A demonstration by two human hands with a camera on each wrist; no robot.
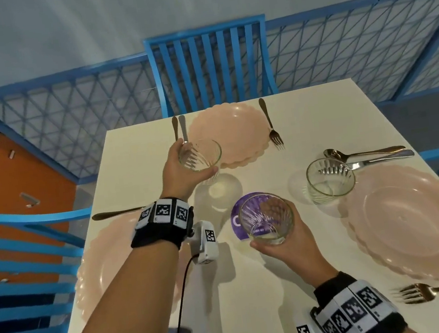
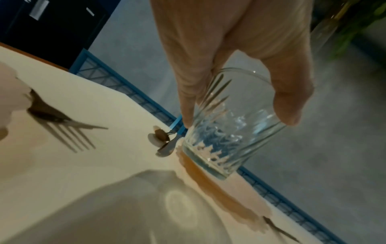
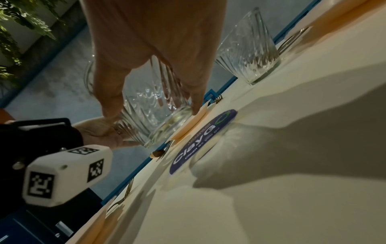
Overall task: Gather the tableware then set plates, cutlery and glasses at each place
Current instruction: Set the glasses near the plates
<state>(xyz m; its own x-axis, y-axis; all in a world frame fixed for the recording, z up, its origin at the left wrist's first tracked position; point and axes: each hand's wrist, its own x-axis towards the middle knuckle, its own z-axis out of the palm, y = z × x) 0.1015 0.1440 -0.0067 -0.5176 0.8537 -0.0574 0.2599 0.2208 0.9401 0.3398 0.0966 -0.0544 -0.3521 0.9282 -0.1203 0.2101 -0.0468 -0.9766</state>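
My left hand (image 1: 182, 168) grips a clear ribbed glass (image 1: 200, 154) (image 2: 227, 125) above the table, near the far pink plate (image 1: 236, 131). My right hand (image 1: 286, 246) holds a second ribbed glass (image 1: 266, 218) (image 3: 152, 107) over a purple round sticker (image 1: 242, 213) (image 3: 200, 143). A third glass (image 1: 330, 179) (image 3: 248, 49) stands on the white table (image 1: 257, 300) by the right pink plate (image 1: 413, 220). Another pink plate (image 1: 109, 265) lies at the left, partly hidden by my left arm. A fork (image 1: 271, 124) lies to the right of the far plate, with a spoon and knife (image 1: 179, 128) to its left.
A spoon and knife (image 1: 372, 156) lie beyond the right plate, a fork (image 1: 435, 290) lies nearer me. A spoon (image 1: 116, 213) lies by the left plate. Blue chairs (image 1: 211, 65) stand at the far, left and right sides. A blue lattice fence (image 1: 364, 46) runs behind.
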